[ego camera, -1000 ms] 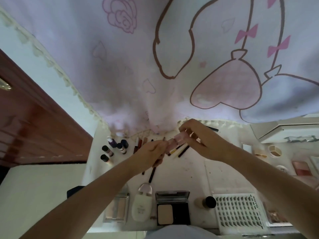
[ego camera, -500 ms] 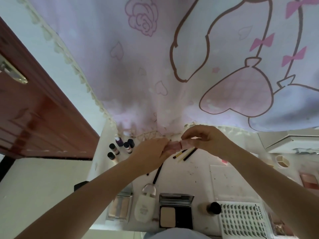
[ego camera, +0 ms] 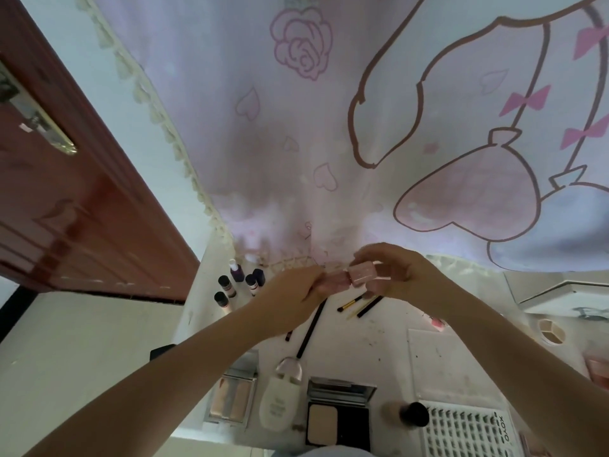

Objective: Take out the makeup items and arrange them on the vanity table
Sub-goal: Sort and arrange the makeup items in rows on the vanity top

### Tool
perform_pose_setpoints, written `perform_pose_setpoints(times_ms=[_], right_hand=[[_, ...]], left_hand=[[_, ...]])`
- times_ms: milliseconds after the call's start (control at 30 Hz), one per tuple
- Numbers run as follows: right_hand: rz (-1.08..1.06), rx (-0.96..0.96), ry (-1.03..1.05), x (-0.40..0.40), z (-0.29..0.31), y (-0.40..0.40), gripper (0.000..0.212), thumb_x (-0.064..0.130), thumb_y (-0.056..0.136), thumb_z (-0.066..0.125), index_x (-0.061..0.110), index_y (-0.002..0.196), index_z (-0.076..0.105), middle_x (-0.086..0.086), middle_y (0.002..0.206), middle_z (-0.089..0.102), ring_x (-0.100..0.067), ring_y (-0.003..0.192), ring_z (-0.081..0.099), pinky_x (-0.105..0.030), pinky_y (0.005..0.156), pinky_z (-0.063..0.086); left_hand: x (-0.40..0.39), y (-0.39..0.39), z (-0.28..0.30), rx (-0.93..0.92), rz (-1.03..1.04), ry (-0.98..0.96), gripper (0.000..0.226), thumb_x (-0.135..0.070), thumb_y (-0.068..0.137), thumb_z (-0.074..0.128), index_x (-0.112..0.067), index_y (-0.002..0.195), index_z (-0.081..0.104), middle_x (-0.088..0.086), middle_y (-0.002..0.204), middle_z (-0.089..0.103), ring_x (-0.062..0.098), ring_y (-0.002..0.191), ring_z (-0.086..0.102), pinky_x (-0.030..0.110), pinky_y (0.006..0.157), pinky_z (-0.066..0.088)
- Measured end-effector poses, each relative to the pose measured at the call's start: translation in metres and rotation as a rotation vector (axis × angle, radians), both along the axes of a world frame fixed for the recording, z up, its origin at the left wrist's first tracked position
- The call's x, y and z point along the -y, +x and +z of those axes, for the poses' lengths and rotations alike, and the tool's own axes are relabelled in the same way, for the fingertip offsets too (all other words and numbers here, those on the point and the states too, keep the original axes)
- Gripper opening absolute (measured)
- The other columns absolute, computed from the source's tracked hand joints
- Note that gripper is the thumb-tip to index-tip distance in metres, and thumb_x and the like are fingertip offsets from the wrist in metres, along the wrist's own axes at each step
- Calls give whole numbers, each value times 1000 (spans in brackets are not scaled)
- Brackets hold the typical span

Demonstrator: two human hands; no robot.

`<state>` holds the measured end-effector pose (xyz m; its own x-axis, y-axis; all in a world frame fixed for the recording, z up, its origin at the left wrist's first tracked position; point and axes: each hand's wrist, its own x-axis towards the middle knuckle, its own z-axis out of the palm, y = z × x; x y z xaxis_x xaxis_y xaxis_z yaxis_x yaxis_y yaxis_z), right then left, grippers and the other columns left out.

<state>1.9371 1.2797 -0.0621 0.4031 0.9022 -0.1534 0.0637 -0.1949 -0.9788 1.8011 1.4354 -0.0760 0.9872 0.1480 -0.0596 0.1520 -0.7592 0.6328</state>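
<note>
Holding pink item (ego camera: 349, 280) between L hand (ego camera: 290, 301) & R hand (ego camera: 392, 275), both pinching it, now raised vs 1 s ago, not yet placed on vanity table (ego camera: 379, 331).

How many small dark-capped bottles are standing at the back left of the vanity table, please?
5, clustered together: the white-tipped purple bottle and dark blue one at the back, two before them, one nearest. The left forearm may hide others.

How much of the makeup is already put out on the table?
Lots is out: small bottles, brushes, a white tube, an open compact and a lash tray. The left hand and right hand hold a pink case above the table, not yet placed.
</note>
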Motion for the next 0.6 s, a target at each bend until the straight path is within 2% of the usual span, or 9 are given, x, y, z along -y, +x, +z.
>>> perform_pose_setpoints(times_ms=[67, 133, 167, 233, 300, 367, 467, 533, 600], right_hand=[[-6, -45, -189, -6, 7, -4, 13, 26, 91, 48, 22, 92, 60, 3, 71, 67, -14, 54, 62, -25, 48, 48], [8, 98, -324, -10, 7, -4, 37, 32, 96, 39, 17, 68, 58, 4, 44, 59, -8, 34, 48, -25, 43, 38], [20, 161, -313, -11, 7, -5, 38, 28, 96, 41, 17, 63, 56, 5, 40, 56, -6, 32, 45, -25, 44, 37], [17, 187, -191, -8, 4, -5, 22, 11, 92, 50, 20, 75, 60, 5, 51, 61, -8, 43, 55, -22, 49, 46], [-2, 111, -82, -5, 1, -4, 29, -7, 84, 55, 22, 86, 60, 7, 67, 67, -6, 61, 63, -17, 60, 52], [3, 48, -23, -5, -2, -2, 34, -11, 81, 58, 22, 89, 60, 11, 80, 69, -4, 76, 66, -22, 71, 55], [-24, -54, -104, -11, 2, -7, 11, 16, 90, 54, 26, 94, 58, 1, 92, 67, -19, 75, 67, -30, 67, 57], [-20, 0, -300, -16, 5, -8, 37, 46, 90, 38, 20, 79, 62, -6, 70, 66, -20, 50, 59, -24, 47, 49], [51, 96, -354, -17, 2, -8, 47, 50, 87, 40, 13, 66, 60, -3, 49, 60, -14, 37, 47, -20, 40, 39]], left_hand=[[0, -2, 0, -31, -6, 95, 62, -63, 84, 23, -8, 88, 52, 0, 73, 52, 15, 65, 50, 28, 69, 48], [-2, -2, 0, -42, -19, 171, 40, -49, 94, 31, -13, 86, 47, -9, 67, 43, 9, 60, 44, 26, 68, 47], [-3, -3, 0, -34, -25, 183, 35, -44, 95, 31, -15, 85, 46, -12, 65, 38, 5, 57, 40, 22, 66, 45], [-5, -4, 1, -13, -28, 144, 29, -38, 96, 33, -15, 82, 45, -14, 63, 37, 0, 54, 37, 12, 58, 37], [-7, -5, 2, 8, -22, 94, 26, -32, 97, 36, -14, 81, 46, -14, 61, 37, -2, 52, 36, 10, 53, 34], [-8, -6, 2, 7, -14, 81, 25, -31, 97, 38, -14, 79, 45, -14, 60, 37, -2, 50, 35, 11, 52, 33], [-7, -6, 0, -9, 3, 110, 27, -35, 96, 37, -14, 80, 46, -13, 61, 38, 1, 52, 37, 14, 54, 34], [-6, -7, -1, -14, 8, 169, 31, -40, 95, 36, -14, 82, 47, -14, 62, 37, 0, 52, 37, 19, 56, 35], [-7, -8, -1, -36, -1, 232, 31, -42, 95, 34, -15, 84, 46, -14, 63, 35, 2, 53, 37, 21, 60, 35]])
